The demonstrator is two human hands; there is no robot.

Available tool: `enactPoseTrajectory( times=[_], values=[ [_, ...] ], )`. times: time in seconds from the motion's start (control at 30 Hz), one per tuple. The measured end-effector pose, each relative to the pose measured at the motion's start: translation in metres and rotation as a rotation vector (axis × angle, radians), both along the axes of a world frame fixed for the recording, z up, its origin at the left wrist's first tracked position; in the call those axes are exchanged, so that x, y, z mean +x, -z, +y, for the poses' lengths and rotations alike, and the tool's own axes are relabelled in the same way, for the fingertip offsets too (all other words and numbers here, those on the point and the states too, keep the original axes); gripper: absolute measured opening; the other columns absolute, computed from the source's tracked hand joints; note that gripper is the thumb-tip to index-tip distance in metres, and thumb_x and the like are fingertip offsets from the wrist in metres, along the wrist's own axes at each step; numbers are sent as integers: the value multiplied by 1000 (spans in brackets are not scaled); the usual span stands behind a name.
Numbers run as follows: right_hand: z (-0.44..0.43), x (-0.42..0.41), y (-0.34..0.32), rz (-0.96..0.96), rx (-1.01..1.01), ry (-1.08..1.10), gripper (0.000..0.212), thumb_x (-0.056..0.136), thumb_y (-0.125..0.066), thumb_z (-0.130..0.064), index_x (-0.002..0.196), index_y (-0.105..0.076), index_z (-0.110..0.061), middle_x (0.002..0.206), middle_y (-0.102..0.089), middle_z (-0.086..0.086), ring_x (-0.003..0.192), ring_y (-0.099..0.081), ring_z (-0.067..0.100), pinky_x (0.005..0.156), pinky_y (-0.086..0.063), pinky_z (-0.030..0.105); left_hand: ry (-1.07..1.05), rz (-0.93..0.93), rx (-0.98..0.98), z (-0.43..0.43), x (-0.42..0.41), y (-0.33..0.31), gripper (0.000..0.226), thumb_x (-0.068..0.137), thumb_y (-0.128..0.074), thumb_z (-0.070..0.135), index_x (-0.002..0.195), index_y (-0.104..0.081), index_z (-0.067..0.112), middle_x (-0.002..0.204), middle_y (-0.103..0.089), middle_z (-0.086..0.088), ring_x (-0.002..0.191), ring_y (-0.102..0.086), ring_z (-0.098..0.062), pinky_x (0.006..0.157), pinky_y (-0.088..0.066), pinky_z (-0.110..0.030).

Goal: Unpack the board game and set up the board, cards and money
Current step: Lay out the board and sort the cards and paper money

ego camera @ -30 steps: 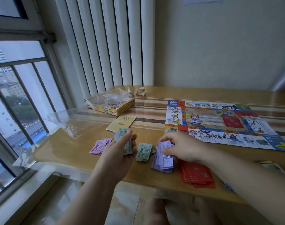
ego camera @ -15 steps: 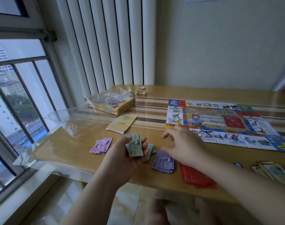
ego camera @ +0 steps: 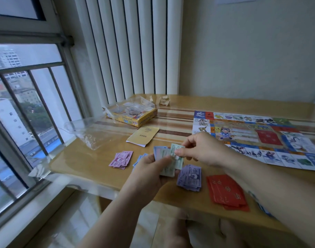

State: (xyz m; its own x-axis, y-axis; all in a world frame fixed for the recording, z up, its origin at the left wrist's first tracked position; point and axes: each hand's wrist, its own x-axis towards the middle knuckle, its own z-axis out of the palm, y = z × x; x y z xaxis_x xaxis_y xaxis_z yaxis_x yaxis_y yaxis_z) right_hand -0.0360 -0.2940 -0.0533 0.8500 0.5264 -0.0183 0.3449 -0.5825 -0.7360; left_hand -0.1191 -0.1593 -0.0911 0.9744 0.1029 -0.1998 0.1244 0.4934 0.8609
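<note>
Both hands (ego camera: 172,163) grip green play money (ego camera: 176,154).

A wooden table (ego camera: 92,163) stands by a barred window (ego camera: 27,108), white vertical blinds (ego camera: 128,47) and a pale wall (ego camera: 251,51).

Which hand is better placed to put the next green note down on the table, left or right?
Right. The right hand already pinches one green note by its top edge, while the left hand is occupied holding the remaining bundle of notes.
</note>
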Motion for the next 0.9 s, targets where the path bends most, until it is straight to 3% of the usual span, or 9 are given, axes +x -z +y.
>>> enactPoseTrajectory(
  times=[0.1, 0.3, 0.43, 0.63, 0.73, 0.9],
  values=[
    [2, 4, 1, 47, -11, 13, 17, 81, -73, -32, 72, -65, -20, 68, -65, -4, 62, -58, 6, 65, -49, 25, -18, -3, -15, 4, 2, 0, 16, 96, -43, 2, 100, -58, -3, 84, -70, -20, 71, -69, -25, 65, -58, -32],
    [8, 4, -8, 293, 144, 7, 15, 78, -75, -12, 83, -62, -10, 70, -65, 3, 56, -58, 7, 55, -49, 20, -67, -27, 120, 12, 6, 2, 15, 93, -50, 1, 104, -60, 2, 83, -73, -14, 74, -71, -22, 62, -58, -28],
    [11, 0, -5, 411, 199, -12, 12, 80, -70, -4, 88, -63, -10, 72, -63, 5, 54, -55, 8, 51, -48, 18, -80, -49, 135, 9, 9, 1, 18, 93, -48, -3, 99, -60, 9, 83, -72, -13, 73, -70, -23, 66, -58, -33],
    [12, 3, -1, 248, 172, 41, 6, 82, -71, -7, 83, -67, -11, 70, -64, 2, 57, -58, 7, 53, -49, 17, -59, 14, -28, 7, 9, -1, 14, 95, -46, -1, 100, -59, -1, 88, -70, -20, 80, -68, -27, 81, -53, -38],
    [8, 6, -1, 201, 158, 52, 5, 82, -71, -9, 82, -67, -12, 69, -65, 0, 56, -58, 4, 56, -50, 17, -56, 12, -41, 10, 7, 1, 13, 95, -45, -2, 98, -57, -2, 79, -72, -17, 73, -70, -24, 71, -57, -33],
    [3, 4, -3, 307, 215, 19, 9, 79, -72, -4, 81, -68, -12, 73, -69, 4, 64, -60, 12, 68, -53, 27, -83, -21, 18, 12, 7, 3, 11, 91, -51, -3, 98, -59, 0, 76, -73, -13, 70, -71, -22, 65, -59, -31]
  ],
)
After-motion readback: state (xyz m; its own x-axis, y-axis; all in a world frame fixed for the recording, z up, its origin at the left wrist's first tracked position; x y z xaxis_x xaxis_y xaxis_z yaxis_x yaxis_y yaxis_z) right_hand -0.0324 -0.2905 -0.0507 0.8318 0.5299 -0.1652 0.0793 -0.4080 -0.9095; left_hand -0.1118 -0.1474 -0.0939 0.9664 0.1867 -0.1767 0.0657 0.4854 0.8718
